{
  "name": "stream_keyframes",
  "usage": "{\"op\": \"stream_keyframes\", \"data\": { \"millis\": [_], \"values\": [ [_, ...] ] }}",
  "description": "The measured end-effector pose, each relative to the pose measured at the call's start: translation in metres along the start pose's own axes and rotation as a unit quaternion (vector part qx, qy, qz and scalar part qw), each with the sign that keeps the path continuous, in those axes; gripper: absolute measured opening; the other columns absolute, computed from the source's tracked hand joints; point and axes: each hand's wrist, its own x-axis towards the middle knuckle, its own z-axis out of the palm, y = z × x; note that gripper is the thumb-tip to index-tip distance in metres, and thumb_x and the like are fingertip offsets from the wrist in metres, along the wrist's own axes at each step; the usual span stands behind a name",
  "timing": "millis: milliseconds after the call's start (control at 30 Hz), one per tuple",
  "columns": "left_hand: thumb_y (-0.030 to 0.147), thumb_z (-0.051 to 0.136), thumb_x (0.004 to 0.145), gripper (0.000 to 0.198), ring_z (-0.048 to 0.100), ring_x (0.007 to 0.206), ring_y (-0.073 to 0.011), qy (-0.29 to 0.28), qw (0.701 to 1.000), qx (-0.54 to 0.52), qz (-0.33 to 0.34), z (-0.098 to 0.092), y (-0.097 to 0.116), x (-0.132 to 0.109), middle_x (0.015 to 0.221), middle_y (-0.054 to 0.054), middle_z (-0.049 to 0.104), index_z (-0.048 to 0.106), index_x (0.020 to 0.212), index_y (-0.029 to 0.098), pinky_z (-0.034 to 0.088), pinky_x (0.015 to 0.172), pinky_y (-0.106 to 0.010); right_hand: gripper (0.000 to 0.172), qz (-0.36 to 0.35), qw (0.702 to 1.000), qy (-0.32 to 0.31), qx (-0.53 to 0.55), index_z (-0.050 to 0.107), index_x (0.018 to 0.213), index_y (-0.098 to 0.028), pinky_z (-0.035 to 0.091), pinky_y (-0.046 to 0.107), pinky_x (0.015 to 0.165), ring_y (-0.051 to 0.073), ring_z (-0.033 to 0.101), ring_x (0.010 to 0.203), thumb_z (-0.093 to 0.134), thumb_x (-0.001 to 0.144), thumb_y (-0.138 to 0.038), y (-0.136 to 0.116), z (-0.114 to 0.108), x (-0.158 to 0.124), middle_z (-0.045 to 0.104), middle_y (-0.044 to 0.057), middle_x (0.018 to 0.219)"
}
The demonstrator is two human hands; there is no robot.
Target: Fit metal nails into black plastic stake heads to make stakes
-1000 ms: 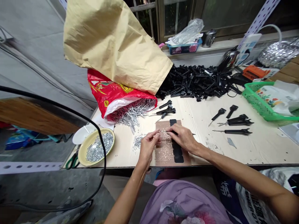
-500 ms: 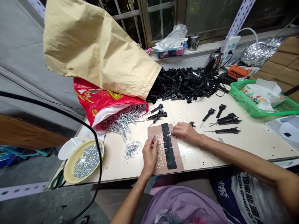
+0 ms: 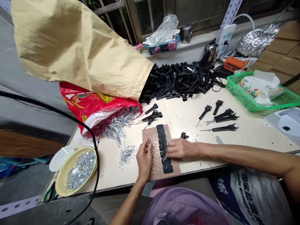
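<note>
A brown board (image 3: 177, 167) lies at the table's front edge, bearing a column of black rounded pads (image 3: 168, 169) and a scatter of tiny pale bits (image 3: 155, 156). My left hand (image 3: 144, 159) rests on the board's left side, fingers curled and thumb near the index finger; whatever they may hold is hidden. Over the lower pads, my right hand (image 3: 178, 149) is closed and slightly blurred. A small silvery piece (image 3: 164, 158) shows by its fingertips, too small to name. Just beyond that hand lies a small black forked part (image 3: 184, 135).
Left stand a yellow bowl of small metal pieces (image 3: 81, 172), a loose pile of them (image 3: 127, 154) and a red bag (image 3: 91, 103) spilling metal pins. Black parts (image 3: 180, 79) heap at the back. Black-handled tools (image 3: 225, 128) and a green basket (image 3: 255, 107) are right.
My right hand has moved down the column of pads toward the table's front edge. My left hand stays on the board. The whole view has shifted a little.
</note>
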Motion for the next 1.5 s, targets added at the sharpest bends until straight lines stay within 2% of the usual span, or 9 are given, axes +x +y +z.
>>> {"op": "stream_keyframes", "data": {
  "millis": [67, 167, 300, 500, 667, 833, 1167, 1367, 1500],
  "values": [
    [0.042, 0.054, 0.083, 0.043, 0.061, 0.078, -0.0163, 0.004, 1.0, 0.014, 0.005, 0.001, 0.0, 0.0, 0.092, -0.007, 0.066, 0.06, 0.119, 0.02, 0.048, 0.071, -0.028, 0.028, -0.076, 0.987, 0.003, -0.141, 0.069, 0.08, -0.013, 0.053, 0.023, 0.06, 0.011, 0.055, 0.07, 0.044, 0.091, -0.013, -0.002, -0.006, 0.003, 0.065, 0.0, 0.069],
    [0.041, 0.054, 0.083, 0.042, 0.061, 0.081, -0.0168, 0.008, 1.0, 0.017, 0.007, 0.002, -0.002, 0.0, 0.094, -0.007, 0.066, 0.06, 0.119, 0.02, 0.049, 0.072, -0.029, 0.025, -0.225, 0.884, -0.039, -0.408, 0.067, 0.085, -0.015, 0.047, 0.026, 0.06, 0.013, 0.051, 0.072, 0.045, 0.093, -0.022, -0.006, -0.016, 0.011, 0.064, 0.003, 0.077],
    [0.041, 0.055, 0.083, 0.042, 0.062, 0.083, -0.0174, 0.011, 1.0, 0.008, 0.001, 0.002, -0.003, 0.001, 0.096, -0.008, 0.066, 0.06, 0.119, 0.02, 0.049, 0.072, -0.029, 0.03, -0.291, 0.801, -0.08, -0.517, 0.065, 0.085, -0.018, 0.042, 0.026, 0.062, 0.014, 0.048, 0.076, 0.038, 0.096, -0.024, -0.006, -0.02, 0.015, 0.062, 0.004, 0.08],
    [0.04, 0.057, 0.082, 0.042, 0.062, 0.079, -0.0164, 0.009, 1.0, -0.004, 0.001, 0.001, -0.003, 0.001, 0.094, -0.007, 0.066, 0.061, 0.118, 0.02, 0.049, 0.069, -0.027, 0.025, -0.222, 0.841, -0.013, -0.494, 0.063, 0.092, -0.014, 0.045, 0.028, 0.065, 0.015, 0.051, 0.082, 0.042, 0.095, -0.027, -0.003, -0.019, 0.011, 0.061, 0.006, 0.086],
    [0.04, 0.056, 0.082, 0.042, 0.06, 0.075, -0.0152, 0.01, 1.0, -0.003, 0.005, 0.002, -0.002, 0.0, 0.092, -0.007, 0.065, 0.06, 0.118, 0.019, 0.048, 0.066, -0.026, 0.031, -0.254, 0.83, -0.128, -0.479, 0.063, 0.087, -0.016, 0.046, 0.027, 0.063, 0.013, 0.05, 0.074, 0.035, 0.097, -0.021, -0.001, -0.007, -0.013, 0.061, 0.003, 0.08],
    [0.04, 0.055, 0.083, 0.042, 0.059, 0.071, -0.0137, 0.011, 1.0, -0.004, 0.001, 0.002, -0.001, -0.001, 0.09, -0.006, 0.065, 0.06, 0.119, 0.019, 0.048, 0.064, -0.025, 0.031, -0.183, 0.864, -0.042, -0.468, 0.063, 0.089, -0.014, 0.045, 0.027, 0.061, 0.014, 0.05, 0.076, 0.038, 0.096, -0.03, -0.004, -0.013, -0.006, 0.062, 0.005, 0.083],
    [0.041, 0.054, 0.084, 0.044, 0.059, 0.071, -0.0138, 0.006, 1.0, -0.021, 0.002, 0.002, -0.001, -0.002, 0.088, -0.006, 0.064, 0.058, 0.121, 0.019, 0.047, 0.063, -0.025, 0.027, -0.178, 0.858, -0.114, -0.467, 0.064, 0.092, -0.017, 0.04, 0.026, 0.065, 0.015, 0.049, 0.084, 0.04, 0.095, -0.03, -0.016, -0.007, -0.019, 0.062, 0.005, 0.089],
    [0.04, 0.056, 0.083, 0.041, 0.059, 0.073, -0.0149, 0.007, 1.0, -0.028, 0.007, -0.001, -0.002, 0.0, 0.089, -0.007, 0.065, 0.061, 0.118, 0.019, 0.049, 0.066, -0.026, 0.028, -0.083, 0.793, -0.139, -0.587, 0.067, 0.076, -0.022, 0.033, 0.028, 0.06, 0.016, 0.052, 0.069, 0.049, 0.091, -0.038, -0.059, -0.069, -0.024, 0.064, 0.002, 0.075],
    [0.037, 0.054, 0.085, 0.035, 0.06, 0.08, -0.0158, 0.001, 0.999, -0.033, 0.021, 0.001, -0.002, -0.001, 0.097, -0.007, 0.065, 0.063, 0.115, 0.021, 0.049, 0.072, -0.028, 0.025, -0.158, 0.763, -0.078, -0.622, 0.067, 0.088, -0.024, 0.031, 0.03, 0.064, 0.018, 0.052, 0.078, 0.047, 0.092, -0.038, -0.075, -0.061, 0.02, 0.067, 0.003, 0.086]
  ]
}}
